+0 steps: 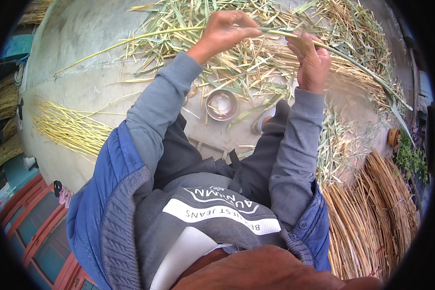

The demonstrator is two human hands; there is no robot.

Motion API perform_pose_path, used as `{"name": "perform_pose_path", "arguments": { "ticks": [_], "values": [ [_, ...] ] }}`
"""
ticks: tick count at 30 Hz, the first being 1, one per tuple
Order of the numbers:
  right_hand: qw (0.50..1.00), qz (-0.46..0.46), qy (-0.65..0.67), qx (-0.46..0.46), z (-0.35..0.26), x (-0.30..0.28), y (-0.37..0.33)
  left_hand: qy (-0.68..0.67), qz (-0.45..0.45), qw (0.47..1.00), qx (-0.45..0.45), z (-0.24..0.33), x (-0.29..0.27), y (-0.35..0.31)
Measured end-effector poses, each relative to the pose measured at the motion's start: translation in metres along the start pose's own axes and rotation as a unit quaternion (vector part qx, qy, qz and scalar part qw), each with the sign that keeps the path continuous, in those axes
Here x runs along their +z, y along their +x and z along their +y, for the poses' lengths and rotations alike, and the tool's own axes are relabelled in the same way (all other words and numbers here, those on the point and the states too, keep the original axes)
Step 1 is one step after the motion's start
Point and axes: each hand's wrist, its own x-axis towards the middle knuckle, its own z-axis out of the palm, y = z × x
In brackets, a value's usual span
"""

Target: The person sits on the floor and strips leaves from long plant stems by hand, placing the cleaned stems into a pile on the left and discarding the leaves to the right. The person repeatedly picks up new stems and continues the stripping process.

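A long, thin green reed stalk point(145, 36) stretches across the far part of the view, bowed and bending down at both ends. My left hand point(223, 35) pinches it near the middle between thumb and fingers. A little to the right, my right hand point(311, 62) grips the same stalk, thumb and fingers closed round it. Past the right hand, green leaves still hang from the drooping end. Beneath both hands lies a wide heap of stripped leaves and husks point(246, 65) on the concrete floor.
Between my feet stands a round metal bowl point(221, 105) with something pale inside. To the left lies a fan of yellow-green stalks point(72, 126). Thick bundles of dry reeds point(367, 217) lie at the near right, by a potted plant point(411, 159). Red-framed windows point(38, 237) line the near left.
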Motion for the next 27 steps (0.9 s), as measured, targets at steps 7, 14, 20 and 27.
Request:
{"name": "perform_pose_path", "arguments": {
  "ticks": [7,14,20,27],
  "values": [
    [0.999,0.024,-0.045,-0.003,-0.007,-0.016,-0.001,-0.087,0.085,0.986,-0.112,-0.002,-0.049,0.022],
    [1.0,-0.003,-0.006,0.002,-0.001,-0.004,-0.001,0.231,-0.001,0.946,0.227,0.001,0.009,0.003],
    [1.0,-0.02,-0.019,0.0,-0.006,-0.002,-0.003,-0.015,-0.003,1.0,-0.01,0.007,0.015,0.0],
    [0.998,0.022,-0.048,0.021,-0.001,-0.029,0.008,-0.157,0.162,0.974,-0.015,0.013,-0.032,0.017]
  ]
}}
